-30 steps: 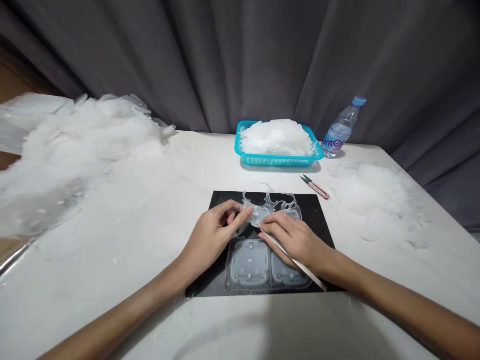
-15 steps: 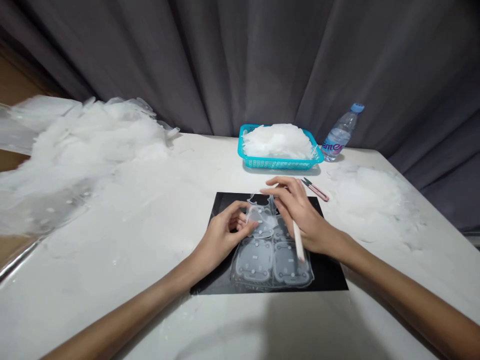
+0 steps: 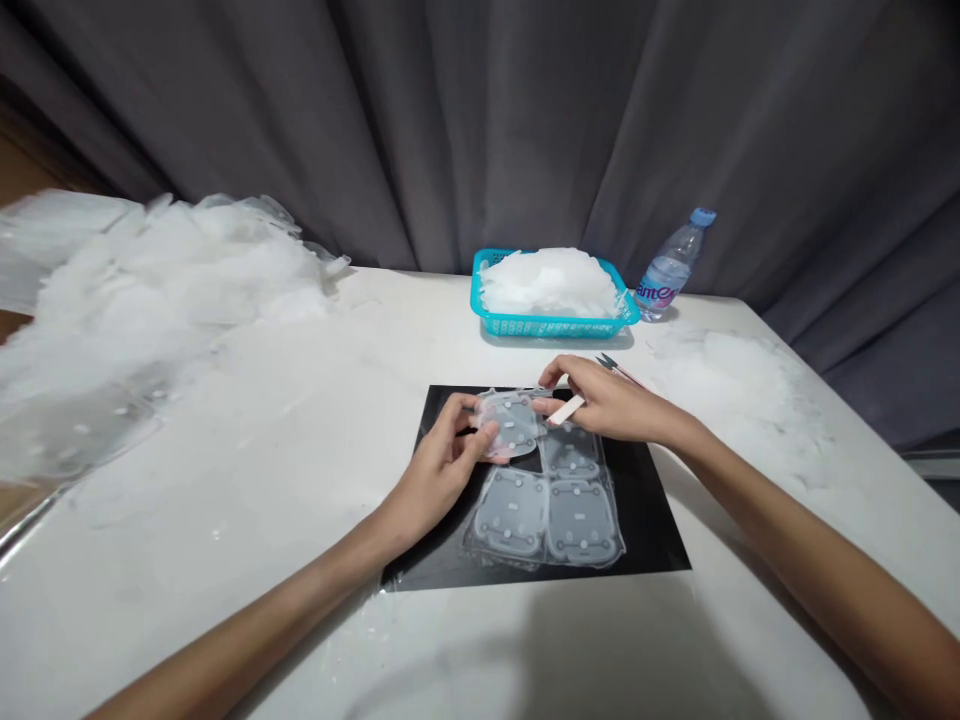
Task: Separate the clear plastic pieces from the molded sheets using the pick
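Observation:
My left hand (image 3: 431,475) grips a translucent plastic piece (image 3: 512,425) with rounded corners and small printed marks, thumb on top and fingers behind. My right hand (image 3: 615,398) is closed at the piece's upper right edge, its fingertips touching the clear film there. A slim white stick (image 3: 568,411) is tucked in the same hand; whether it has a blade is hidden. Below lie more plastic pieces of the same kind (image 3: 583,520), joined as a sheet on a black mat (image 3: 652,540). Thread snips (image 3: 609,362) lie just beyond my right hand, partly covered by it.
A turquoise basket (image 3: 559,326) heaped with white translucent pieces stands at the back, beside a water bottle (image 3: 664,275). A big pile of clear plastic (image 3: 165,270) covers the left side. Another whitish heap (image 3: 742,410) lies right. A grey curtain (image 3: 480,120) hangs behind.
My left hand has lifted and turned the upper left piece away from the sheet. My right hand has moved up to its edge, and the white stick has swung to point lower left.

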`<state>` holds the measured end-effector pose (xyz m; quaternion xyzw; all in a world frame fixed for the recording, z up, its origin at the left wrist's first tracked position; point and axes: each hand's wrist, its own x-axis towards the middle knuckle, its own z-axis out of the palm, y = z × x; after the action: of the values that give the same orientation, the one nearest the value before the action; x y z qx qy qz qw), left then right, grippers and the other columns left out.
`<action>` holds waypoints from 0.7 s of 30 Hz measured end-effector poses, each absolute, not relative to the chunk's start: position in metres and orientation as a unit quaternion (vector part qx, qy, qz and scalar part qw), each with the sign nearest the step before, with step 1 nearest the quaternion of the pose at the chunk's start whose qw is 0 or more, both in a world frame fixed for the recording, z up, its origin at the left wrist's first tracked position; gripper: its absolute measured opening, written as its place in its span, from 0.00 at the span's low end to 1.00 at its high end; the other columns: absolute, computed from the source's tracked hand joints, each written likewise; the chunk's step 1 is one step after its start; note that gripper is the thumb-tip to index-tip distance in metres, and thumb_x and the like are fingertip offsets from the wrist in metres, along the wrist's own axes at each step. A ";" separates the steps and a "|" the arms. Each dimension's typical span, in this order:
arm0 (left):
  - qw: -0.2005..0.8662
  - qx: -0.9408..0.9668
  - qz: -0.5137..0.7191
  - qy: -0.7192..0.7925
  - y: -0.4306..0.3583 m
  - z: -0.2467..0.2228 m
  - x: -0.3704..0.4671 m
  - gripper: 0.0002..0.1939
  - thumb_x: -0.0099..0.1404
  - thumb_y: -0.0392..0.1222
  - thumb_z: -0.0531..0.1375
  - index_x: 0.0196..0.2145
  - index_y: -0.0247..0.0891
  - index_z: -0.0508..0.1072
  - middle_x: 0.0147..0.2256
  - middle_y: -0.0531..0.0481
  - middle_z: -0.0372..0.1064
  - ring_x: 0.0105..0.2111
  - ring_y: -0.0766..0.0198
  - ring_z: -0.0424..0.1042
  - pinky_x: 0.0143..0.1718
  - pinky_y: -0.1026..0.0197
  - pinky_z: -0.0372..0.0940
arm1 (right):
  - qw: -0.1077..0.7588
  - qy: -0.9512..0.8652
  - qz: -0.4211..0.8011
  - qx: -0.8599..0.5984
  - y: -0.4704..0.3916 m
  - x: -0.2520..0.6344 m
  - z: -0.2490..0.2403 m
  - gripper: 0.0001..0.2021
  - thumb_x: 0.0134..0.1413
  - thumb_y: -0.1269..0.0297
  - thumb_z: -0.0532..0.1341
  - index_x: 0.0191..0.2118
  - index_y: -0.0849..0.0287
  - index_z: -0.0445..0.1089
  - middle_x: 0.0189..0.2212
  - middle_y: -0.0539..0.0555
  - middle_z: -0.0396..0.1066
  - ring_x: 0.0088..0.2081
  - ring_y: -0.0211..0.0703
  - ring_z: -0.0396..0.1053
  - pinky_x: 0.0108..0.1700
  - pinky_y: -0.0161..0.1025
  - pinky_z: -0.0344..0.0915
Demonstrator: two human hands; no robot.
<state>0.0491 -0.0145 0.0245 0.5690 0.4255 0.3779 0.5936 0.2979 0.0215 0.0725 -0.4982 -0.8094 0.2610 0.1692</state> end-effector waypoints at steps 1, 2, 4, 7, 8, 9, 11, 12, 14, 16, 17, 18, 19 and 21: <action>0.602 0.557 0.386 0.423 -0.014 0.025 0.050 0.22 0.70 0.59 0.64 0.47 0.42 0.62 0.41 0.53 0.70 0.38 0.62 0.78 0.48 0.53 0.76 | 0.168 -0.804 0.262 -0.507 0.019 0.300 0.072 0.17 0.63 0.48 0.65 0.46 0.57 0.68 0.45 0.55 0.72 0.43 0.47 0.69 0.44 0.40 0.62; 0.610 0.545 0.392 0.421 -0.014 0.026 0.050 0.23 0.69 0.60 0.65 0.46 0.42 0.62 0.41 0.53 0.72 0.37 0.62 0.79 0.48 0.53 0.76 | 0.173 -0.798 0.256 -0.517 0.018 0.302 0.071 0.20 0.61 0.47 0.67 0.47 0.57 0.68 0.45 0.56 0.71 0.42 0.47 0.69 0.43 0.40 0.62; 0.626 0.521 0.401 0.420 -0.013 0.028 0.051 0.24 0.68 0.60 0.66 0.44 0.42 0.60 0.37 0.54 0.75 0.36 0.61 0.80 0.48 0.53 0.76 | 0.194 -0.787 0.249 -0.530 0.017 0.301 0.069 0.23 0.56 0.48 0.70 0.48 0.58 0.67 0.44 0.55 0.70 0.40 0.46 0.68 0.41 0.40 0.62; 0.645 0.484 0.413 0.424 -0.014 0.030 0.052 0.23 0.67 0.58 0.67 0.43 0.42 0.60 0.34 0.55 0.77 0.36 0.63 0.80 0.46 0.57 0.75 | 0.213 -0.783 0.322 -0.488 0.019 0.298 0.067 0.22 0.56 0.51 0.70 0.49 0.58 0.67 0.42 0.54 0.71 0.36 0.43 0.66 0.39 0.38 0.62; 0.649 0.473 0.416 0.426 -0.014 0.031 0.052 0.23 0.67 0.57 0.68 0.43 0.42 0.61 0.33 0.55 0.77 0.35 0.64 0.79 0.45 0.59 0.74 | 0.212 -0.790 0.355 -0.453 0.020 0.297 0.066 0.20 0.57 0.53 0.69 0.49 0.58 0.69 0.42 0.54 0.71 0.36 0.42 0.65 0.39 0.38 0.62; 0.652 0.463 0.419 0.430 -0.015 0.031 0.052 0.23 0.66 0.57 0.68 0.42 0.42 0.61 0.33 0.55 0.78 0.34 0.65 0.78 0.44 0.61 0.73 | 0.213 -0.797 0.381 -0.417 0.022 0.296 0.065 0.16 0.58 0.55 0.68 0.47 0.58 0.71 0.42 0.54 0.71 0.37 0.42 0.65 0.41 0.38 0.62; 0.654 0.447 0.421 0.441 -0.016 0.033 0.052 0.23 0.65 0.55 0.70 0.43 0.41 0.63 0.33 0.55 0.79 0.33 0.68 0.76 0.42 0.64 0.70 | 0.225 -0.803 0.412 -0.367 0.024 0.293 0.061 0.09 0.60 0.59 0.66 0.41 0.59 0.74 0.40 0.54 0.72 0.40 0.44 0.67 0.44 0.40 0.62; 0.654 0.441 0.422 0.447 -0.016 0.034 0.053 0.23 0.64 0.54 0.71 0.43 0.41 0.64 0.33 0.55 0.79 0.33 0.68 0.76 0.41 0.65 0.69 | 0.236 -0.798 0.425 -0.356 0.025 0.292 0.059 0.06 0.61 0.61 0.65 0.38 0.59 0.75 0.38 0.53 0.72 0.41 0.44 0.67 0.45 0.40 0.61; 0.654 0.434 0.422 0.454 -0.017 0.036 0.054 0.25 0.60 0.50 0.74 0.44 0.40 0.66 0.35 0.54 0.80 0.34 0.68 0.76 0.39 0.66 0.67 | 0.260 -0.776 0.458 -0.348 0.024 0.290 0.056 0.05 0.60 0.64 0.65 0.35 0.60 0.74 0.36 0.52 0.72 0.39 0.44 0.67 0.44 0.39 0.61; 0.659 0.424 0.421 0.457 -0.019 0.038 0.056 0.26 0.57 0.46 0.77 0.44 0.39 0.67 0.35 0.53 0.79 0.36 0.67 0.76 0.38 0.66 0.65 | 0.279 -0.758 0.472 -0.353 0.022 0.287 0.055 0.04 0.59 0.66 0.65 0.35 0.60 0.74 0.34 0.51 0.71 0.36 0.41 0.66 0.42 0.38 0.60; 0.662 0.418 0.421 0.458 -0.020 0.039 0.057 0.26 0.57 0.46 0.77 0.43 0.38 0.67 0.34 0.53 0.79 0.36 0.66 0.76 0.37 0.66 0.65 | 0.288 -0.756 0.467 -0.357 0.019 0.285 0.056 0.03 0.60 0.66 0.65 0.35 0.60 0.74 0.34 0.50 0.71 0.35 0.40 0.65 0.41 0.37 0.59; 0.664 0.412 0.423 0.459 -0.021 0.039 0.058 0.25 0.57 0.46 0.77 0.43 0.38 0.68 0.33 0.53 0.78 0.35 0.66 0.75 0.36 0.66 0.64 | 0.295 -0.758 0.458 -0.360 0.017 0.284 0.057 0.04 0.60 0.66 0.65 0.35 0.60 0.74 0.33 0.50 0.70 0.35 0.40 0.64 0.40 0.37 0.58; 0.666 0.406 0.426 0.459 -0.022 0.040 0.059 0.25 0.57 0.46 0.77 0.43 0.37 0.68 0.33 0.53 0.78 0.35 0.66 0.75 0.35 0.66 0.64 | 0.303 -0.762 0.445 -0.361 0.014 0.282 0.059 0.04 0.61 0.66 0.64 0.35 0.60 0.73 0.33 0.49 0.70 0.34 0.39 0.63 0.39 0.37 0.58; 0.667 0.398 0.434 0.456 -0.023 0.041 0.061 0.24 0.57 0.47 0.76 0.43 0.37 0.69 0.34 0.53 0.77 0.35 0.67 0.74 0.35 0.66 0.65 | 0.320 -0.774 0.415 -0.355 0.008 0.278 0.062 0.04 0.62 0.67 0.64 0.35 0.59 0.72 0.33 0.49 0.69 0.34 0.38 0.63 0.38 0.36 0.57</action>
<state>0.0605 -0.0234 0.0411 0.3979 0.4562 0.4338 0.6674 0.2777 0.0082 0.0619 -0.3546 -0.7745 0.4146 0.3203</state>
